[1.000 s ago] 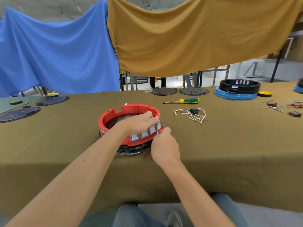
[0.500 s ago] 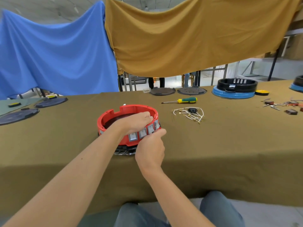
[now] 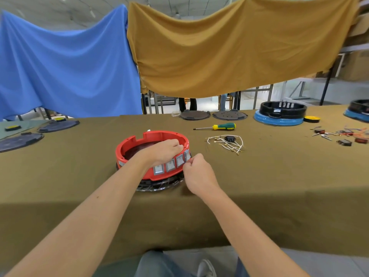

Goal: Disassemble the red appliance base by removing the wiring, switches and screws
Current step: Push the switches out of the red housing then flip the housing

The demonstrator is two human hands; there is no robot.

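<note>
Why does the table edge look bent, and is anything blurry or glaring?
Head view: the wide-angle lens bows the table edge; lighting is soft and even, with no glare; the red base and both hands, left and right, look sharp; the far clutter is too small to read.

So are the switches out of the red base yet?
Not all. Grey switches sit in the red base's front wall; the right hand pinches at the rightmost one.

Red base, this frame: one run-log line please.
left hand: grips red base rim | right hand: pinching at rightmost switch | wiring bundle: on table
</note>
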